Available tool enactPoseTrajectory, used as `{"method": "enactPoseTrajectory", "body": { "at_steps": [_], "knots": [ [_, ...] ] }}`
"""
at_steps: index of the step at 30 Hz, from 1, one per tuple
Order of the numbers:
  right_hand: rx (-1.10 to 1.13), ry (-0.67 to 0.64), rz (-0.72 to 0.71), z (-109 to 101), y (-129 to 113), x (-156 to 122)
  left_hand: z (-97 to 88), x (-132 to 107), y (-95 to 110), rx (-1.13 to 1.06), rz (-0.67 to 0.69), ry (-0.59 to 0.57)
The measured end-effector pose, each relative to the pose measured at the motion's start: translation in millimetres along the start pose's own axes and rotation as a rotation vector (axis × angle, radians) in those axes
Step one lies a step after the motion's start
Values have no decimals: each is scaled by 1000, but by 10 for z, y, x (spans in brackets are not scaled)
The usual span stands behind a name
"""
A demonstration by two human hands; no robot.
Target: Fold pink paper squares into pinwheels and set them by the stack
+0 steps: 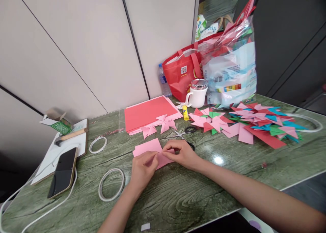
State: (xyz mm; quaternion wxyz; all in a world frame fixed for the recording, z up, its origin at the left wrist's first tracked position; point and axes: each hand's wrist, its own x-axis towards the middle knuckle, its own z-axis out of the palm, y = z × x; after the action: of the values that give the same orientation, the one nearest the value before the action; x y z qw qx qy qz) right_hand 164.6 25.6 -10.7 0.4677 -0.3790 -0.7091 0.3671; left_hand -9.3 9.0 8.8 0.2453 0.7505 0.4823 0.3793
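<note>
Between my two hands is a small sheet of pink paper. My left hand pinches its left edge between thumb and fingers. At the upper edge, my right hand pinches it with thumb and forefinger. Just behind lies a pad of pink paper squares, partly covered by my left hand. Black-handled scissors rest past my right hand, which hides part of one handle. Two folded pink paper pieces sit by a stack of red and pink sheets.
Two tape rolls, a phone with a white cable and a hammer lie left. Behind stand a white mug, a glue stick, a red bag and a water bottle. Folded paper pieces are heaped right.
</note>
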Motion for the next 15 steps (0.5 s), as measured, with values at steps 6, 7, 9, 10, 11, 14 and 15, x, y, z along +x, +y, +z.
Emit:
{"method": "enactPoseTrajectory", "body": {
  "at_steps": [6, 7, 9, 10, 11, 14, 15],
  "knots": [
    [-10, -6, -25, -14, 19, 9, -13, 20, -13, 7, -16, 1],
    [-16, 8, -22, -27, 25, 17, -23, 28, -20, 15, -27, 12],
    [-21, 50, -5, -56, 36, 39, -48, 44, -36, 41, -53, 48],
    [-20, 75, 10, -69, 41, 50, -60, 51, -43, 56, -70, 65],
    [-17, 99, 26, -80, 45, 60, -71, 57, -49, 68, -86, 83],
    [-18, 143, 65, -86, 50, 73, -86, 60, -55, 94, -124, 132],
    [-22, 148, 73, -84, 51, 73, -87, 58, -55, 99, -130, 150]
  ]
}}
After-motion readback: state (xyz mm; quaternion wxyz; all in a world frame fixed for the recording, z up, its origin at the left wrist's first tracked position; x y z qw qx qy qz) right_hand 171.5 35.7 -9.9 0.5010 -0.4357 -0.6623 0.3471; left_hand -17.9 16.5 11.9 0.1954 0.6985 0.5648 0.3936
